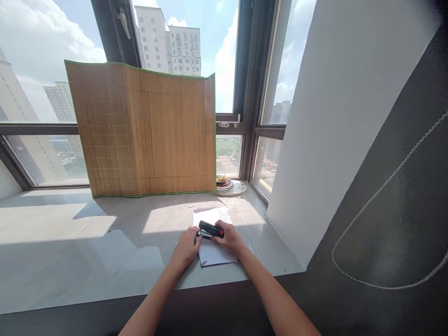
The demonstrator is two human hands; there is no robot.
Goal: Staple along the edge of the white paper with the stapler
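A black stapler point(211, 228) with a red patch at its rear end is held above white paper point(215, 254) on the sill. My right hand point(228, 237) is closed round the stapler's rear end. At the other end, the fingers and thumb of my left hand point(188, 244) close on the stapler's front. Its upper arm and silver lower part stand apart at the front. The paper lies partly in sunlight, with small marks near its upper right; my hands and the stapler cover its middle.
A folded bamboo mat point(168, 135) with green edging stands against the window, left of my hands. Stacked plates point(229, 187) sit in the window corner. A small white piece point(191, 206) lies on the pale sill point(87, 266). A beaded cord point(371, 198) hangs at the right wall.
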